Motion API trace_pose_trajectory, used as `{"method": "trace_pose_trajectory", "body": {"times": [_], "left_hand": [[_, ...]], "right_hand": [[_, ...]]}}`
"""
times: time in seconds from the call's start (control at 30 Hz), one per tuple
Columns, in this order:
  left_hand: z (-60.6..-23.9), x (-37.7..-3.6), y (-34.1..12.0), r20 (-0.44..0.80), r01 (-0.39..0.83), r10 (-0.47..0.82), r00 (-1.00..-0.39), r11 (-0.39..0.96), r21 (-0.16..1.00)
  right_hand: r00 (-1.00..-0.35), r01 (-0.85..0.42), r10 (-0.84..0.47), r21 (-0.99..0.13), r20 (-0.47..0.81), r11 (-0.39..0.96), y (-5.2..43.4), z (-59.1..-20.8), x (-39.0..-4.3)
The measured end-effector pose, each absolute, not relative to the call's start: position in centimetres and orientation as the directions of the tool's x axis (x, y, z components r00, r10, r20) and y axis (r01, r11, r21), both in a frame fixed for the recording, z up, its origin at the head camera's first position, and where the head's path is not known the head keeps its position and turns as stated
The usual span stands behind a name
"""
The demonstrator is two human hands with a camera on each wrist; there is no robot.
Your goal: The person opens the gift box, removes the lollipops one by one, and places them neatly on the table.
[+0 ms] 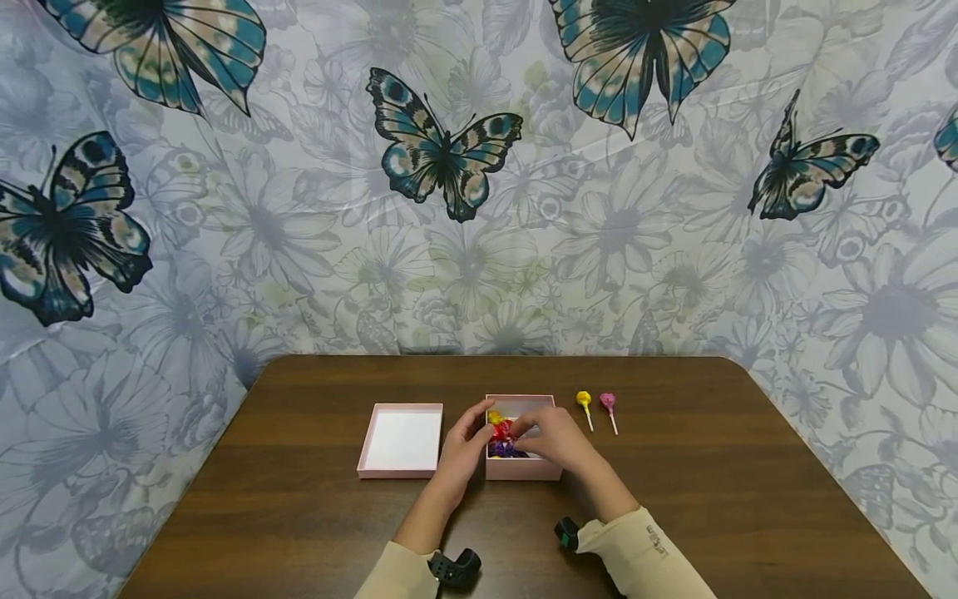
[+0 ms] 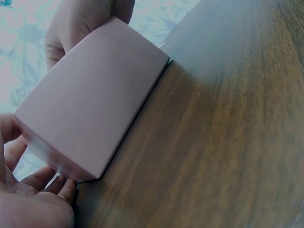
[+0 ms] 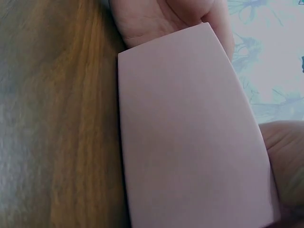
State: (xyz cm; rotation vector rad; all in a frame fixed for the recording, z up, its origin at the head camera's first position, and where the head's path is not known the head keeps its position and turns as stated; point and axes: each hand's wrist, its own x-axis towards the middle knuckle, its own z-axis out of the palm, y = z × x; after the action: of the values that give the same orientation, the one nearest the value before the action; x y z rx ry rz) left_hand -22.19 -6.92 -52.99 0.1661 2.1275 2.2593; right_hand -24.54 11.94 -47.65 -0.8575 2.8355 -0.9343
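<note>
Brown table (image 1: 299,499): lid (image 1: 401,439), two lollipops (image 1: 596,408) flanking box (image 1: 524,468).

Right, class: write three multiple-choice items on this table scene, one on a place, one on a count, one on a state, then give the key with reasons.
1. Where does the empty lid lie relative to the pink box?
A. To its left
B. On top of it
C. Behind it

2. How many lollipops lie on the table right of the box?
A. One
B. Two
C. Four

3. What state is the pink box in?
A. Closed
B. Tipped over
C. Open, with wrapped sweets inside

Answers: 1 A, the lid sits apart on the left. 2 B, a yellow lollipop and a pink lollipop. 3 C, red wrapped sweets show between the left hand and right hand.
</note>
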Motion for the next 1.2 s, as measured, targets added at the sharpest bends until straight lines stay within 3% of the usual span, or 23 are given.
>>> {"method": "trace_pose_trajectory", "body": {"times": [0.7, 1.2], "left_hand": [[-52.6, -21.8, -7.0, 0.075, 0.067, 0.114, -0.991, -0.07, 0.995], [-52.7, -21.9, -7.0, 0.071, 0.064, 0.108, -0.992, -0.066, 0.996]], "right_hand": [[-0.876, -0.447, -0.476, -0.507, 0.08, 0.737, 10.9, -47.1, -24.4], [-0.88, -0.436, -0.466, -0.551, 0.094, 0.712, 11.2, -47.5, -24.6]]}}
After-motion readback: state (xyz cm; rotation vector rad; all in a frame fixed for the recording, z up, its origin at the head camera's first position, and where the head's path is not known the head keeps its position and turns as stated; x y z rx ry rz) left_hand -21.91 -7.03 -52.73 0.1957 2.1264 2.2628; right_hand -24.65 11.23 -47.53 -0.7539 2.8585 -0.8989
